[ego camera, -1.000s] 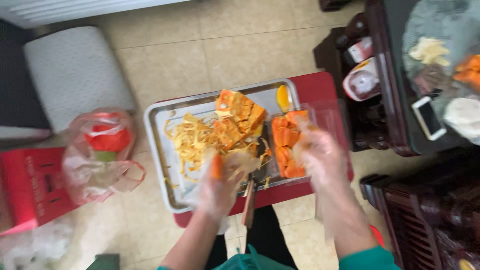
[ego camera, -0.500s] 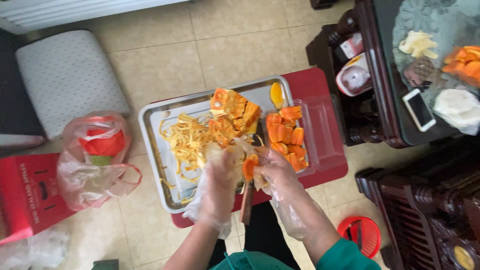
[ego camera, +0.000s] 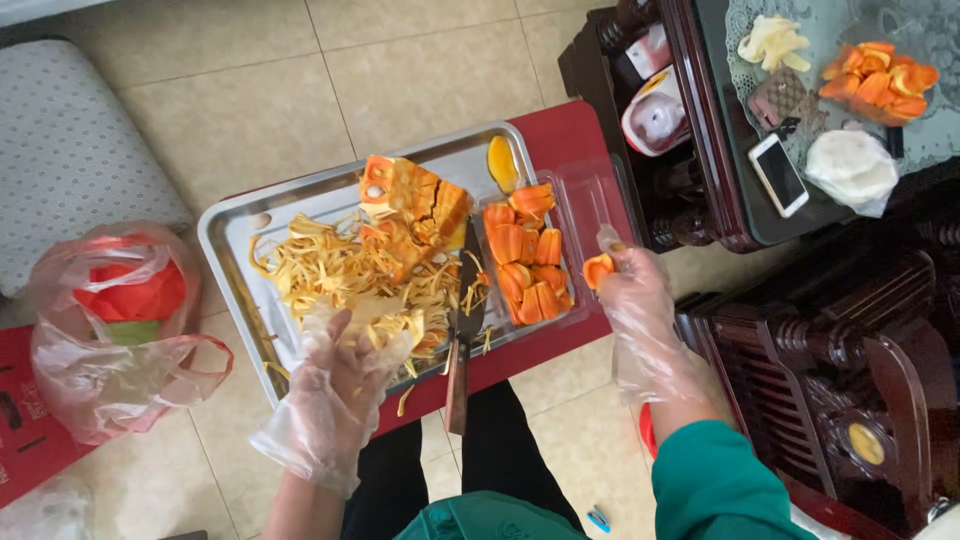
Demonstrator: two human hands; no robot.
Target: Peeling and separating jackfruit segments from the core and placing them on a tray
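Red low table (ego camera: 590,135) on tiled floor (ego camera: 300,70), carries steel tray (ego camera: 225,235) and clear plastic clamshell box (ego camera: 590,200) at the tray's right end

Tray holds a heap of pale yellow fibre strips (ego camera: 330,270), an orange fruit chunk with rind (ego camera: 415,205) towards the far rim, one loose orange pod (ego camera: 502,162) in the far right corner. Box is about half filled with orange fruit pods (ego camera: 525,255). Knife (ego camera: 462,340) lies at the near rim, long axis near-far, blade on the tray, wooden handle hanging over the table's near edge

Left hand (ego camera: 345,375), in a loose clear glove, palm down on the fibre heap, fingers half curled into the strips; can't tell if it actually grips any

Right hand (ego camera: 635,295), gloved too, fingers closed in a pinch on a single pod (ego camera: 598,270), held just beside the box's right edge, above the table edge

Pod: judged light, soft, easily bruised, slick under the plastic glove. Best held by the sides with fingertips, not squeezed. Short rounded piece, long axis hard to read; cut opening seems to face up and left, towards the box
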